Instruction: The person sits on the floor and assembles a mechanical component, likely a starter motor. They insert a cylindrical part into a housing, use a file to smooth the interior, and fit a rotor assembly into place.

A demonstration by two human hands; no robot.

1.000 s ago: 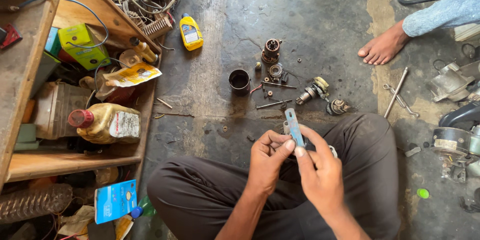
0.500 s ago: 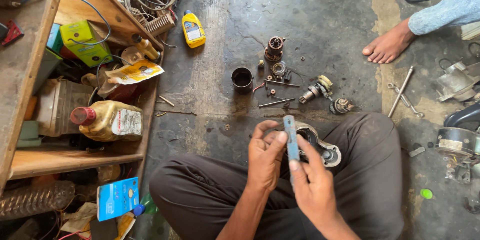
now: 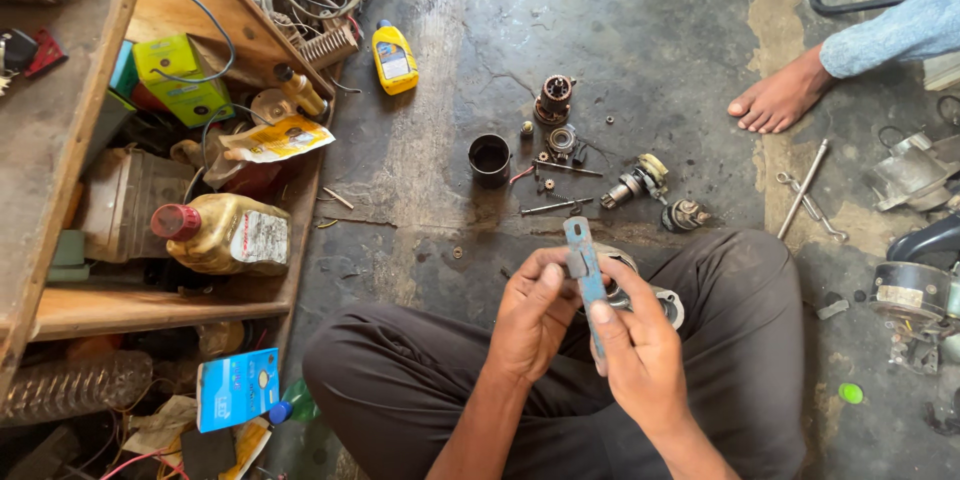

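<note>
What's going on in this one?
A person sits cross-legged on a concrete floor, holding a flat blue tool upright with both hands: the left hand pinches a small part against it, and the right hand grips it lower down. A round metal housing rests on their lap. Dismantled motor parts and a dark cup lie ahead; another person's bare foot is nearby.

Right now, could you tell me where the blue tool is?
In the head view, the blue tool stands upright at lower centre, held between the left hand and right hand.
</note>
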